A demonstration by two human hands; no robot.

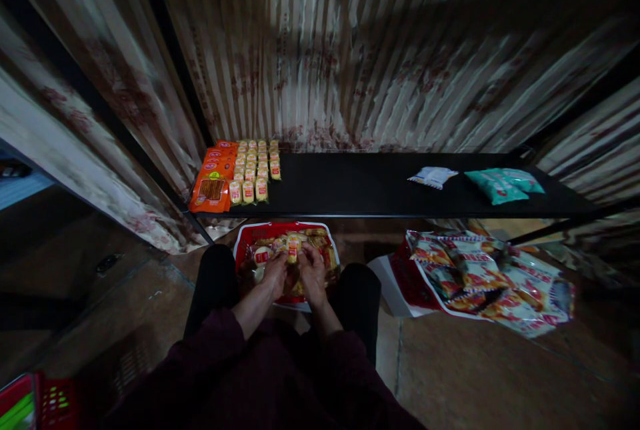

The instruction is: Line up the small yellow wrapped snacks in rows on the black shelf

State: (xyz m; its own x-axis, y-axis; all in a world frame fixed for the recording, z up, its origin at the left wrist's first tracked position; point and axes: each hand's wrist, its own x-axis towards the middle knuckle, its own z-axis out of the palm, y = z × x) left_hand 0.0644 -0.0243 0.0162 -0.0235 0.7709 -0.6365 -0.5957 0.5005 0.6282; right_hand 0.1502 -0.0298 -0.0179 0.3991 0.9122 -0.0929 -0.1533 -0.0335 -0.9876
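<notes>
A red tray (245,233) full of small yellow snack packets sits on the floor between my knees. Both my hands are down in it. My left hand (275,273) and my right hand (313,270) meet over one yellow packet (293,247), fingers closed on it from either side. Above, on a black shelf (350,183), several yellow packets (255,173) lie in neat rows at the left end, next to a stack of orange packets (213,180).
A white packet (433,177) and green packets (503,185) lie on the shelf's right part. A large printed bag (490,280) of snacks lies on the floor to the right. A red basket (57,403) is at the bottom left. Corrugated sheet walls stand behind.
</notes>
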